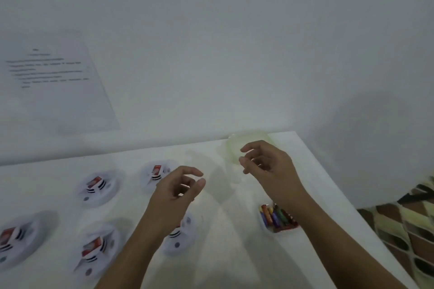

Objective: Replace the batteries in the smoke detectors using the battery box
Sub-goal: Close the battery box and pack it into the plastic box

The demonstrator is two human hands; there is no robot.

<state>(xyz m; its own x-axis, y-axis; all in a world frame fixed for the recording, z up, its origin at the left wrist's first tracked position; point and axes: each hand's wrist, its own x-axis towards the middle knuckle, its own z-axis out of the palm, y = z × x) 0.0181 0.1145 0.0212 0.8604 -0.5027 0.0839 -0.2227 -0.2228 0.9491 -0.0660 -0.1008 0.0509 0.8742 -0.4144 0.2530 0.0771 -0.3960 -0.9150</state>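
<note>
Several white round smoke detectors lie back-side up on the white table [223,253], each showing a red and white battery; one [97,187] is at the upper left, another [155,172] just beyond my left hand [180,185]. That hand hovers above the table with curled fingers, holding nothing. Under my left forearm lies one more detector [182,237]. My right hand [265,162] hovers open in front of a pale translucent lid [237,143]. The clear battery box [277,218] with several coloured batteries sits beneath my right forearm.
A printed sheet of paper [54,82] hangs on the white wall at the left. The table's right edge runs diagonally past the battery box; beyond it lies a patterned cloth [408,223]. Two more detectors [16,239] [94,248] lie at the near left.
</note>
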